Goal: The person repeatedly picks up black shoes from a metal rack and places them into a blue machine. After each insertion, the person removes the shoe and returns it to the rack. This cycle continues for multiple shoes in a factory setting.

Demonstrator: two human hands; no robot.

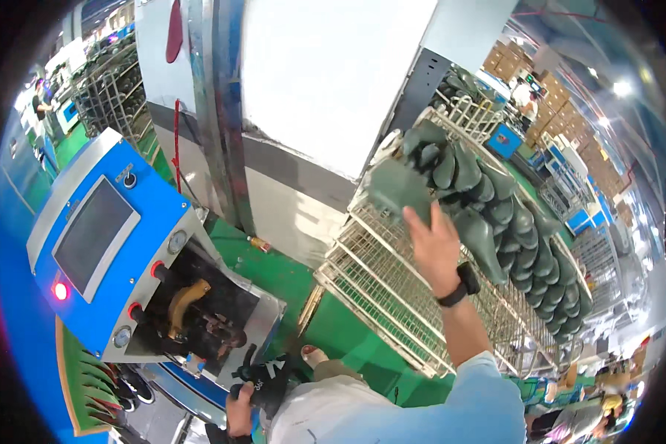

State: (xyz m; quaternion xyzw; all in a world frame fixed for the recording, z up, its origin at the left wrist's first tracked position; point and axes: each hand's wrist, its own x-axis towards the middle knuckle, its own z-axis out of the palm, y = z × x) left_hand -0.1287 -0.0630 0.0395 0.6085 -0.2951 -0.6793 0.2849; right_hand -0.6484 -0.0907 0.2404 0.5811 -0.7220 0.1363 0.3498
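My right hand (433, 248), with a black band on its wrist, reaches over a wire rack. Its fingertips are against a blurred, dark green, shoe-shaped piece (398, 185) at the rack's far end; the thumb is hidden. Beside it, several similar glossy pieces (481, 237), which look like shoe lasts, lie in overlapping rows. Low in front of my body, my left hand (240, 411) is closed on a black item (271, 381) with white marks. Its kind is not clear, and part of it lies against my pale shirt.
At left stands a blue machine (152, 192) with a dark screen, gauges and a curved tan part (187, 303) in its opening. The cream wire rack (381, 277) fills the right side. A grey-white cabinet (288, 170) stands ahead. Shoes (135, 388) lie lower left.
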